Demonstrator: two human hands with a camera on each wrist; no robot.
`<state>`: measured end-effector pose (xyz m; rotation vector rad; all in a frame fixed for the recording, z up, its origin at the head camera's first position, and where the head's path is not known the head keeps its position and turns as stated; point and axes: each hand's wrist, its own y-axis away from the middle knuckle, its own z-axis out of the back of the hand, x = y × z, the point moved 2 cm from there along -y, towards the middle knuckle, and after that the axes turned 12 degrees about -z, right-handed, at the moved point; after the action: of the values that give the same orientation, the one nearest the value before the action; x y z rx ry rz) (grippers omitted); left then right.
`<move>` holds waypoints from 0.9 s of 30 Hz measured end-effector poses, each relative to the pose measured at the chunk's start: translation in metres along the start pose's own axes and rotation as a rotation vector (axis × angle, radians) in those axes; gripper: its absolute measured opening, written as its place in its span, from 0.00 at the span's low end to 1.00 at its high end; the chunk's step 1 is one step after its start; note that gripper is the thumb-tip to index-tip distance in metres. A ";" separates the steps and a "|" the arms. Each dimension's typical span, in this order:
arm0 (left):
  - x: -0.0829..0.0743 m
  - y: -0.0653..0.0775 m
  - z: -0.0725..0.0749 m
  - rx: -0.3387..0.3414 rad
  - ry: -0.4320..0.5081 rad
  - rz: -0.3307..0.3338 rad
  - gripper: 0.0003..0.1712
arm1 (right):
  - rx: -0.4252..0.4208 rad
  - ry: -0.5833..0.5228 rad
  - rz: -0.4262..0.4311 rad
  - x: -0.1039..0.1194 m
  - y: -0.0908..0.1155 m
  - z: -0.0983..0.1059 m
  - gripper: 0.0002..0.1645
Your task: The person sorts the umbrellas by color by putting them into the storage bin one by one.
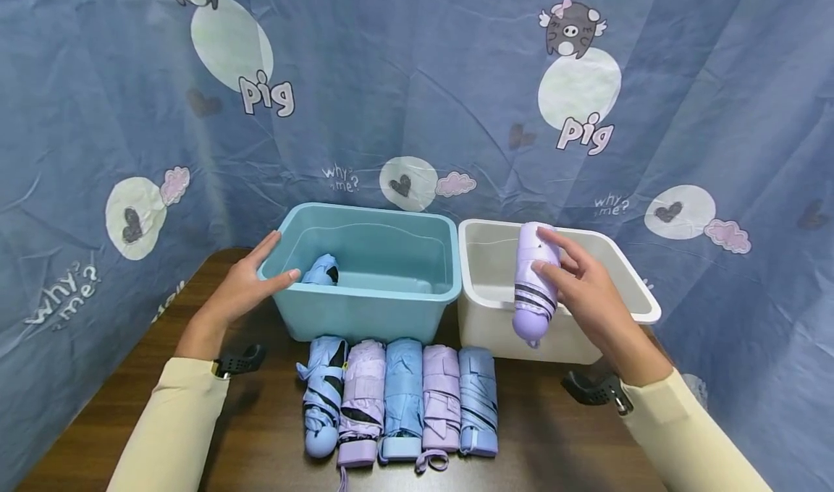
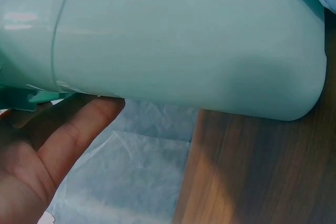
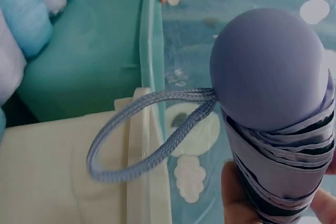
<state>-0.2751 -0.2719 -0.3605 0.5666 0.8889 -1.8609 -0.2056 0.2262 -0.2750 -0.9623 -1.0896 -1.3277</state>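
My right hand (image 1: 589, 289) grips a folded lilac umbrella (image 1: 536, 282) over the white bin (image 1: 560, 354), its round handle end tilted down and toward me. A braided strap loop (image 3: 131, 129) hangs off the ball-shaped handle (image 3: 268, 69) in the right wrist view. At the left corner of the teal bin (image 1: 358, 315), my left hand (image 1: 241, 297) touches the rim with fingers spread. Its finger (image 2: 84, 135) lies against the bin's edge in the left wrist view. Inside the teal bin lies a blue folded umbrella (image 1: 321, 270), partly hidden by the front wall.
Several folded umbrellas stand side by side in front of the bins, among them a blue one with a round handle (image 1: 322, 398) and a lilac one (image 1: 441, 398). The dark wooden table (image 1: 260, 434) backs onto a blue printed curtain (image 1: 417, 101).
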 end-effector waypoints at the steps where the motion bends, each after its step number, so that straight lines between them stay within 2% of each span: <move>1: 0.000 0.000 -0.001 0.002 0.001 0.000 0.56 | 0.003 -0.025 -0.007 0.000 -0.005 -0.001 0.34; 4: 0.001 0.000 -0.003 0.006 0.007 -0.002 0.55 | -0.001 -0.075 -0.030 -0.001 -0.019 -0.002 0.33; 8: -0.001 0.000 -0.004 0.006 0.017 -0.006 0.55 | -0.031 -0.083 -0.054 -0.002 -0.037 -0.003 0.32; 17: -0.002 0.001 0.000 0.001 -0.004 -0.006 0.55 | -0.030 -0.213 -0.102 -0.003 -0.076 -0.014 0.33; 27: -0.002 -0.002 0.001 0.003 -0.019 0.006 0.55 | -0.021 -0.207 -0.201 -0.017 -0.107 -0.021 0.35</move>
<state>-0.2758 -0.2708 -0.3582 0.5521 0.8704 -1.8595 -0.3103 0.2059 -0.3041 -1.0446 -1.3613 -1.4263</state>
